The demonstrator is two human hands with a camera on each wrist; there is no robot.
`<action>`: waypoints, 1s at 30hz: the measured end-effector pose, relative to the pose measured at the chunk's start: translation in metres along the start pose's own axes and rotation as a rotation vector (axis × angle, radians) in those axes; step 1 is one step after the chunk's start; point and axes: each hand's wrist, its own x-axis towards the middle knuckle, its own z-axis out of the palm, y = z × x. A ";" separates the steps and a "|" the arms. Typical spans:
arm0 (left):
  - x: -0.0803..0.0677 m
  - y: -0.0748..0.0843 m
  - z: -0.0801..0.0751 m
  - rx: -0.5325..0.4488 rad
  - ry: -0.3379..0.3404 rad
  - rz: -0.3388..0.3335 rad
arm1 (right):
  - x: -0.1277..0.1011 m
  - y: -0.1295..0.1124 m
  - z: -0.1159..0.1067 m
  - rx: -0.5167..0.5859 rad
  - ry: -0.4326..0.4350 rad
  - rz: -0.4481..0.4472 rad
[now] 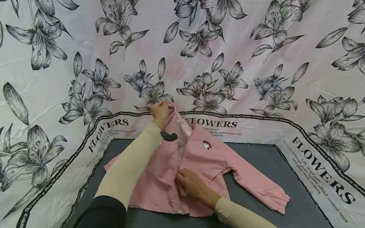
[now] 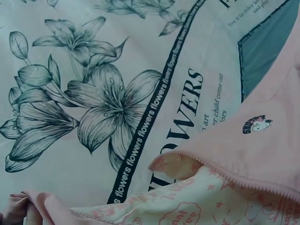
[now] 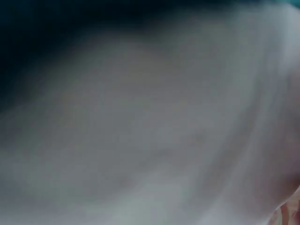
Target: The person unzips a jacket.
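A pink zip-up jacket [image 1: 205, 161] lies front side up, with a small dark-and-white motif on its chest. My left hand [image 1: 161, 111] grips the top of the jacket's collar on the left and holds it raised. Curled at the front zipper, my right hand [image 1: 192, 185] pinches it where the two sides meet; the zipper pull is hidden by the fingers. Above that hand the front gapes, showing the pale printed lining [image 2: 187, 204]. Zipper teeth [image 2: 234, 178] edge the loose side in the left wrist view. The right wrist view is mostly blurred.
The jacket rests on a dark grey surface [image 1: 256, 164] bordered by a white cloth [image 1: 159, 44] with black flower prints and lettering. One pink sleeve [image 1: 259, 183] stretches out to the lower right. My left forearm crosses over the other side of the jacket.
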 end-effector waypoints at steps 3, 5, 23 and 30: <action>0.001 0.003 -0.003 -0.135 -0.033 -0.048 | -0.005 -0.008 -0.003 0.038 -0.057 -0.035; 0.002 0.004 -0.005 -0.201 -0.049 -0.068 | -0.010 -0.014 -0.005 0.063 -0.093 -0.054; 0.019 0.015 -0.019 -0.292 -0.009 -0.012 | -0.022 -0.050 -0.019 0.053 -0.151 -0.314; 0.020 0.014 -0.017 -0.010 0.084 0.055 | -0.026 -0.057 -0.021 0.000 -0.258 -0.386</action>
